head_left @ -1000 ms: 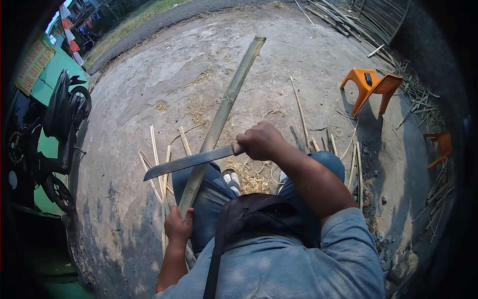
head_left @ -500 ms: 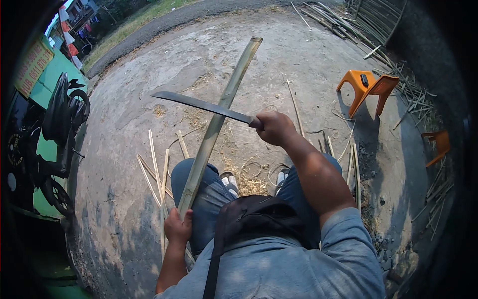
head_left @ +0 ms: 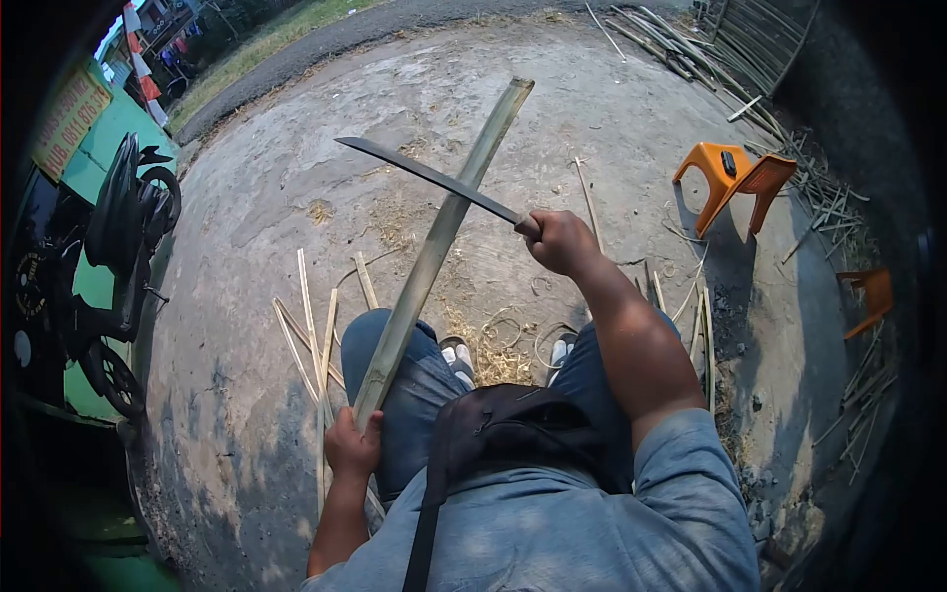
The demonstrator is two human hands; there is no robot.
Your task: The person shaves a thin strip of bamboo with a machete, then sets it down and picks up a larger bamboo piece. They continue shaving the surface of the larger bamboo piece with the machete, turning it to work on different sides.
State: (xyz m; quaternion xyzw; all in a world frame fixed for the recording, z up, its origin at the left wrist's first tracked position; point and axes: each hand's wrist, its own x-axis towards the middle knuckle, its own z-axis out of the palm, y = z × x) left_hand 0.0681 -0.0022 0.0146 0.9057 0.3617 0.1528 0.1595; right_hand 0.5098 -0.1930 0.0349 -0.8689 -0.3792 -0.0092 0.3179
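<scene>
Now, left hand [head_left: 353, 449]: closed tightly around the near end of a long bamboo slat [head_left: 434, 247], which is gripped low, close to the body.
Bamboo slat: slanted up and away from the left hand, passed over the left thigh [head_left: 395, 380], with its far end raised well beyond both hands.
Right hand [head_left: 560, 240]: wrapped around the handle of a long knife [head_left: 424, 178] and held up, well ahead of the left hand and to the right of the slat.
Knife: stretched leftward from the right hand, its blade seen crossing the upper part of the slat; whether contact is made cannot be told.
Thin strips [head_left: 311, 326]: scattered on the concrete [head_left: 256, 197] just beyond the left hand.
Orange stool [head_left: 730, 178]: seen well off to the right of the right hand.
Motorbike [head_left: 118, 257]: parked far to the left of the left hand.
</scene>
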